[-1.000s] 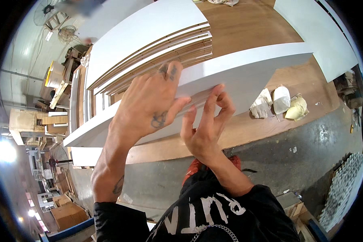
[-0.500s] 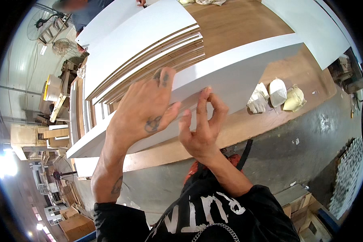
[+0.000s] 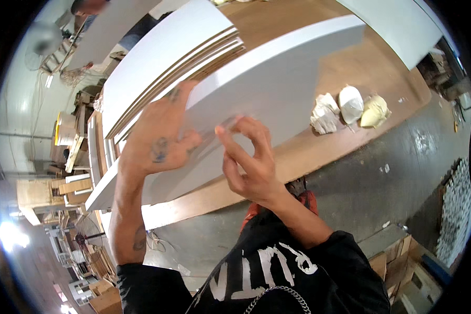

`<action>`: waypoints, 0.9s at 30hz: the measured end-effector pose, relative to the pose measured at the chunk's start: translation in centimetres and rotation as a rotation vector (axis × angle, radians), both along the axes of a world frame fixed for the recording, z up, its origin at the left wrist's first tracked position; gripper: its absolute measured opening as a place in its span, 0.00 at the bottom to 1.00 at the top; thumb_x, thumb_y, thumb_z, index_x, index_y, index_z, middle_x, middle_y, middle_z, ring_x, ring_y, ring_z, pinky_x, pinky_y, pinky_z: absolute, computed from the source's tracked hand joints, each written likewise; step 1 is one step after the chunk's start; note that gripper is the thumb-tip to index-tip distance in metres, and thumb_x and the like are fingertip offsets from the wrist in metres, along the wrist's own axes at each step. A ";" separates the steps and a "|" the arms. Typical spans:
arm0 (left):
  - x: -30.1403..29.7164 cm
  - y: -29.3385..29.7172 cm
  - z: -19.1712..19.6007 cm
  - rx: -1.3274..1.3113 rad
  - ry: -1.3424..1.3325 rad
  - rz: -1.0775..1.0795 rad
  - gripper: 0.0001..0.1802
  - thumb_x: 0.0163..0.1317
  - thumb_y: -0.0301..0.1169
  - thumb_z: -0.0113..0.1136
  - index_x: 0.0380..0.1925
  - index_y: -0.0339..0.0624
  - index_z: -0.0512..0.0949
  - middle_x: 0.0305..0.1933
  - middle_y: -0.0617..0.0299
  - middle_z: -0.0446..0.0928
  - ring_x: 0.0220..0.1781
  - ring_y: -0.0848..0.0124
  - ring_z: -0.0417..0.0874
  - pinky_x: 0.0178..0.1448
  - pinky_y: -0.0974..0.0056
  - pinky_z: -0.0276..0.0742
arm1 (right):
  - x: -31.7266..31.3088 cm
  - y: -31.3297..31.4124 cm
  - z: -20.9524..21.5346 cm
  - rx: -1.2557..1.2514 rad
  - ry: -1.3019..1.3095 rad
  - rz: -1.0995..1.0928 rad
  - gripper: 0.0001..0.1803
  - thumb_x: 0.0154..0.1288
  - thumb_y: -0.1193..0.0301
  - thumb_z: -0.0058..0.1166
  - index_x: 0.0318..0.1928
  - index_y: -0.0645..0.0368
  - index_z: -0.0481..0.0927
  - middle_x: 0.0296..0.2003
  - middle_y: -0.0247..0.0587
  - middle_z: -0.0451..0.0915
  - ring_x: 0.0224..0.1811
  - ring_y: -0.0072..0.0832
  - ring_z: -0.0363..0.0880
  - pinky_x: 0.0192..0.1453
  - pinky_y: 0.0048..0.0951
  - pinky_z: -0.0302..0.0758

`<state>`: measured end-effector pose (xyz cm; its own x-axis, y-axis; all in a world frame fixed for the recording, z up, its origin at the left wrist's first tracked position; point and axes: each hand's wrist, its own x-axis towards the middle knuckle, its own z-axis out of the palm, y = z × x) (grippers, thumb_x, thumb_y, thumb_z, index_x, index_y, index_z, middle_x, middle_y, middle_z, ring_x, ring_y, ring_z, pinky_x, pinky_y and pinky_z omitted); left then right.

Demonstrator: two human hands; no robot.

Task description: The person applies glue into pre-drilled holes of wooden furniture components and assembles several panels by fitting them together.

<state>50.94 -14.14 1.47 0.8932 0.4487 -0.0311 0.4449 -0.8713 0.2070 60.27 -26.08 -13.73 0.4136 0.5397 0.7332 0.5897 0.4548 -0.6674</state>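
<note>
A long white panel (image 3: 293,89) stands on its long edge on a brown-topped table, its broad face turned toward me. My left hand (image 3: 154,138) is over the panel's upper edge, thumb on the near side; the fingers on the far side are hidden. Close to the panel's face is my right hand (image 3: 254,162), its fingers bent and apart, with nothing visible in them. Whether its fingertips touch the face I cannot tell. Both hands are slightly blurred. Behind the panel lies a stack of white boards (image 3: 162,57) with brown edges.
Three crumpled cloth-like bundles, two white (image 3: 325,114) (image 3: 350,104) and one yellow (image 3: 375,111), lie on the brown table (image 3: 403,83) at right. Another white sheet (image 3: 397,26) is at the far right. Across the stack, a person handles a large board (image 3: 107,34). A fan (image 3: 81,236) stands left.
My right hand has shifted left along the panel's face. My left hand and the panel also appear further left, as the view shifts. The other person's board has been raised off the stack.
</note>
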 end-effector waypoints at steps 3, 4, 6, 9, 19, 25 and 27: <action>-0.7 0.5 -0.4 0.037 0.031 -0.042 0.34 0.52 0.38 0.53 0.58 0.34 0.59 0.30 0.41 0.73 0.33 0.47 0.75 0.42 0.50 0.68 | 3.9 -5.0 -5.1 -0.084 0.167 -0.005 0.27 0.50 0.83 0.49 0.55 0.65 0.73 0.53 0.48 0.68 0.52 0.39 0.70 0.61 0.37 0.65; -1.6 0.4 -0.4 0.065 0.063 -0.014 0.34 0.57 0.42 0.51 0.60 0.33 0.58 0.30 0.42 0.73 0.33 0.49 0.75 0.42 0.51 0.68 | 5.5 -6.9 -7.6 -0.167 0.236 -0.168 0.29 0.51 0.82 0.48 0.58 0.65 0.70 0.51 0.48 0.69 0.52 0.39 0.70 0.61 0.37 0.65; -1.8 0.7 -1.5 0.191 -0.077 -0.149 0.35 0.64 0.51 0.39 0.60 0.33 0.59 0.26 0.43 0.73 0.26 0.52 0.74 0.36 0.51 0.68 | 8.6 -10.6 -14.6 -0.406 0.392 -0.574 0.30 0.55 0.81 0.45 0.62 0.66 0.63 0.46 0.47 0.71 0.51 0.39 0.70 0.60 0.35 0.65; -0.3 -0.9 -0.7 0.014 -0.018 -0.008 0.35 0.64 0.54 0.39 0.58 0.33 0.61 0.23 0.43 0.73 0.22 0.51 0.74 0.32 0.51 0.68 | 11.7 -13.6 -24.4 -0.526 1.207 -0.782 0.31 0.56 0.80 0.43 0.63 0.61 0.58 0.34 0.36 0.67 0.41 0.30 0.65 0.54 0.37 0.64; -0.5 -1.7 -0.9 -0.087 -0.186 -0.020 0.36 0.63 0.54 0.45 0.54 0.27 0.63 0.15 0.52 0.69 0.20 0.59 0.74 0.28 0.58 0.67 | 11.6 -15.4 -23.2 -0.418 1.794 -0.202 0.39 0.49 0.80 0.41 0.67 0.53 0.60 0.53 0.35 0.67 0.47 0.25 0.65 0.64 0.50 0.52; -0.6 -0.8 0.3 -0.050 -0.247 0.138 0.28 0.68 0.49 0.43 0.49 0.32 0.71 0.20 0.52 0.72 0.23 0.61 0.73 0.33 0.59 0.69 | 11.1 -15.8 -14.9 -0.386 1.325 -0.462 0.22 0.63 0.63 0.52 0.55 0.61 0.71 0.48 0.39 0.70 0.47 0.23 0.70 0.53 0.32 0.71; -0.9 -0.2 -1.2 0.048 -0.357 0.178 0.29 0.68 0.51 0.42 0.46 0.33 0.75 0.19 0.55 0.70 0.22 0.64 0.70 0.32 0.59 0.67 | 12.5 -14.3 -15.2 -0.293 1.177 -0.387 0.15 0.64 0.65 0.54 0.47 0.62 0.74 0.42 0.36 0.73 0.42 0.21 0.73 0.46 0.26 0.73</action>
